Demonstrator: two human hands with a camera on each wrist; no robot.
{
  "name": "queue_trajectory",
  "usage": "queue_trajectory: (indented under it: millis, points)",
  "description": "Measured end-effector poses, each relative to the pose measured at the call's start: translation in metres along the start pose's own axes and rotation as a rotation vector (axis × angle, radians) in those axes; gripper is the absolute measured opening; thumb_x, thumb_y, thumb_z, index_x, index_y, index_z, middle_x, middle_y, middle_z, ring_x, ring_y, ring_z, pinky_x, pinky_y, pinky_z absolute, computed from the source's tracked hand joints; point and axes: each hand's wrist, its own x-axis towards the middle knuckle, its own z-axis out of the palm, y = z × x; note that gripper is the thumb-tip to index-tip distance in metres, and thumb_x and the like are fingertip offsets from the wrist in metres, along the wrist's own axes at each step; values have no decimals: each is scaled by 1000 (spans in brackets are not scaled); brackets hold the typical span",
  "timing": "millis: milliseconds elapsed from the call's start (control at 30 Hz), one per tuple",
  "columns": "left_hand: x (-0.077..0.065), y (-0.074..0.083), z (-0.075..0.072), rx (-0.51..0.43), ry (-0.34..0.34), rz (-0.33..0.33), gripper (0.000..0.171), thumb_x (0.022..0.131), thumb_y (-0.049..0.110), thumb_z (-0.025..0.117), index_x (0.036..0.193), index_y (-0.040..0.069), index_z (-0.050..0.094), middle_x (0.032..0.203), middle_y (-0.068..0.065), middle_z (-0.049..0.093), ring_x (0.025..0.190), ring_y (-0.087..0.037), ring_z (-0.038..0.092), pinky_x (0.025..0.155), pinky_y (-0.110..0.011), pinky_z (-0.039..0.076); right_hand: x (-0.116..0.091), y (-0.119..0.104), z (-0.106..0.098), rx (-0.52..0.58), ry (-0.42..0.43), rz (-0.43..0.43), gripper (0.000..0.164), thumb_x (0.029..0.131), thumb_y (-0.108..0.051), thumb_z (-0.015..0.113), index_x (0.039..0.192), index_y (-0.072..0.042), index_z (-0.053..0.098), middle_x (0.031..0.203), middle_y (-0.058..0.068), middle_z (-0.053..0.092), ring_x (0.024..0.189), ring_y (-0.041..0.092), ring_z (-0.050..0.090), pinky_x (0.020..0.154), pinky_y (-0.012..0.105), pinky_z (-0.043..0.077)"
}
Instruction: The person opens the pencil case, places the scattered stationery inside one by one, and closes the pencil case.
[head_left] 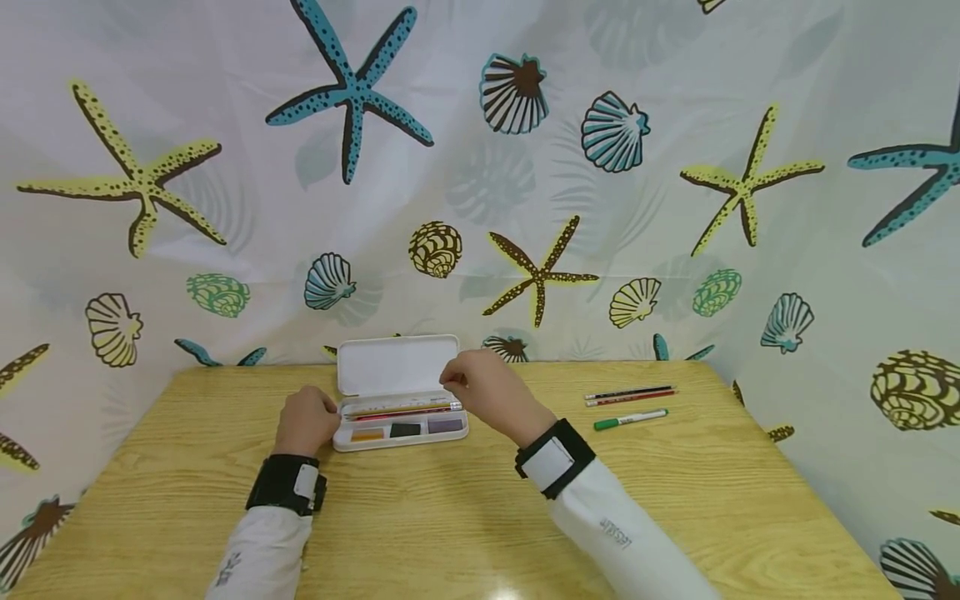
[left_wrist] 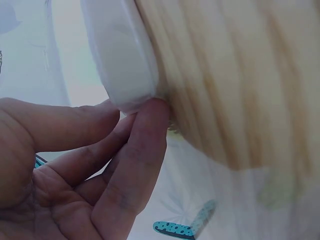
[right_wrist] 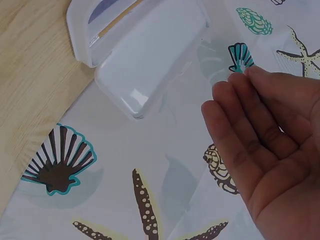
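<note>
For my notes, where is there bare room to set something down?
Bare table lies before the pencil case, between the forearms, and between the right hand and green marker. Crowded: inside the case, and where two pencils lie beside the marker.

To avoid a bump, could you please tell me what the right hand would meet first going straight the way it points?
The right hand would probably meet the open white lid first, though depth is unclear.

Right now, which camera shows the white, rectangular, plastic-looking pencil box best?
The head view: nearly the whole open box shows. The left wrist view shows one end, pinched by the left hand; the right wrist view, parts of lid and tray.
</note>
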Motion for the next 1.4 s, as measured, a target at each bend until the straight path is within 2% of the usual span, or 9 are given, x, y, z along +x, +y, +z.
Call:
queue_trajectory:
  millis: [233,400,600,800,1200,1400]
  points:
    - [-1,1,-1,13,-1,7,10,85,0,66,85,-9,71,78,-18,67,69,-31,61,56,-36,48,-25,17,-15,7,81,28,9,92,-3,75,97,-8,79,95,3,75,84,14,67,77,31,55]
    - [-1,2,0,20,-1,6,11,85,1,66,85,-9,71,80,-19,68,71,-32,61,57,-37,49,-42,33,-25,-3,101,77,10,92,-2,74,98,-10,79,96,3,74,84,13,66,77,31,55]
    - [-1,2,-1,23,-2,8,11,85,0,65,85,-9,71,79,-18,67,71,-32,61,58,-38,49,-59,46,-37,-32,94,129,11,92,-4,75,99,-11,78,96,2,73,85,13,66,77,33,55]
    - [-1,2,0,20,-4,8,11,86,0,65,86,-10,70,79,-18,67,70,-32,61,57,-37,48,-75,59,-48,-56,102,144,10,92,-4,76,99,-11,79,95,1,73,85,15,66,77,35,55]
    - [0,1,1,32,-6,6,12,86,0,65,87,-10,71,81,-20,68,72,-32,61,59,-39,49,-116,104,-70,-71,97,255,10,91,-1,74,99,-7,77,94,4,73,84,20,68,76,40,57]
    - [0,0,1,23,-3,6,11,86,0,65,85,-9,70,78,-17,66,69,-31,61,57,-37,48,-135,125,-79,-105,73,300,12,91,3,73,93,-8,77,94,6,73,83,22,69,73,41,57]
